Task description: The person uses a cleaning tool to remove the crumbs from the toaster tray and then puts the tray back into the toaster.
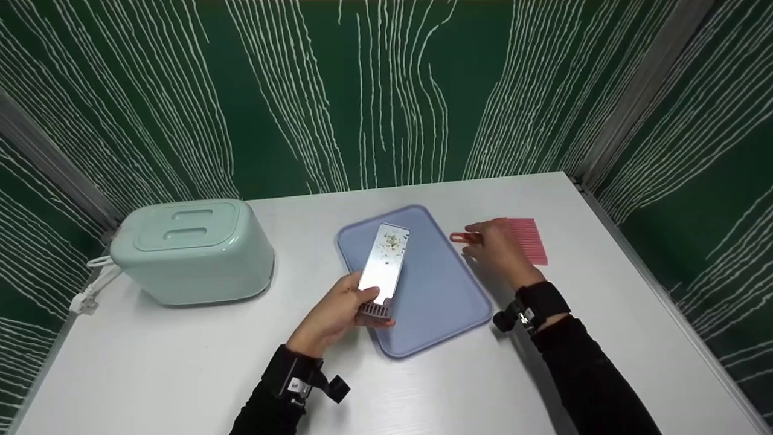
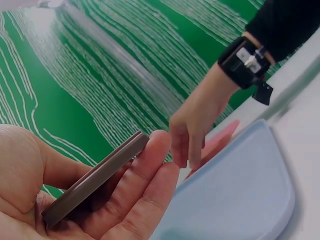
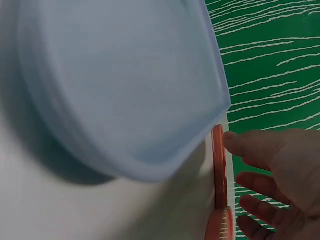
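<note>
Over the middle of the white tabletop [image 1: 181, 362], the left hand [image 1: 341, 306] held up a long flat piece [image 1: 386, 257], its thumb [image 1: 368, 294] on the bright upper face and its fingers [image 2: 150, 200] curled underneath in a firm grip. That piece hung above the left side of a blue tray [image 1: 435, 290], its slotted end [image 1: 375, 310] towards the hand, and crumbs [image 1: 392, 241] lay scattered on its far half. The tray sat nearer the tabletop's far edge than its left one, with its corners rounded and its rim slightly raised. Towards the tabletop's far right corner, the right hand [image 1: 501, 251] was over a red brush [image 1: 528, 238], whose handle [image 1: 460, 237] pointed at the tray and whose bristles faced the right edge. Its fingers [image 3: 260, 185] were spread and loosely bent beside the handle, not closed round it; whether the thumb touched it could not be told. Near the far left corner stood a mint-green appliance [image 1: 205, 272], its white plug [image 1: 83, 302] lying by the left edge. Dark bands [image 1: 543, 300] circled both wrists, below black sleeves [image 1: 595, 377]. Beyond the far edge rose a green wall [image 1: 290, 90] with white wavy lines.
</note>
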A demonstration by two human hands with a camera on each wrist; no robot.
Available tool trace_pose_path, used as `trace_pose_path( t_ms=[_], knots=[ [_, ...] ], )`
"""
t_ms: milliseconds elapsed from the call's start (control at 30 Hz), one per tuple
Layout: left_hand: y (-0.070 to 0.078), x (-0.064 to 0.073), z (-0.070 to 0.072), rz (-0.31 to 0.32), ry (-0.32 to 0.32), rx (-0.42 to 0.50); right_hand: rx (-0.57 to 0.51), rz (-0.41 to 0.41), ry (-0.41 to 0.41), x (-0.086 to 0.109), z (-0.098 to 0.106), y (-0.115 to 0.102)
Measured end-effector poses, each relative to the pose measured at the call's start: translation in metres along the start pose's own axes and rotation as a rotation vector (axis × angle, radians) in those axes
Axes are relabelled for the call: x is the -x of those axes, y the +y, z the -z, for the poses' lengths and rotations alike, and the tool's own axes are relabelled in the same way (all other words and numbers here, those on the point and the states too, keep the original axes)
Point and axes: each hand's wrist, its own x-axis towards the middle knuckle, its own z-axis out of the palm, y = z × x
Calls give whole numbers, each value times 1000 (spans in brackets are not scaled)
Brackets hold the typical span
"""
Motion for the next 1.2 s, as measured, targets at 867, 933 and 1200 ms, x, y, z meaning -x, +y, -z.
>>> trace_pose_path(
  t_ms=[867, 933, 1200],
  knots=[
    [0, 1, 0, 13, -33, 52, 231, 269, 148, 3, 5, 14],
    [0, 1, 1, 15, -33, 52, 248, 284, 171, 5, 7, 13],
    [1, 2, 2, 28, -45, 45, 283, 275, 159, 10, 16, 8]
  ],
)
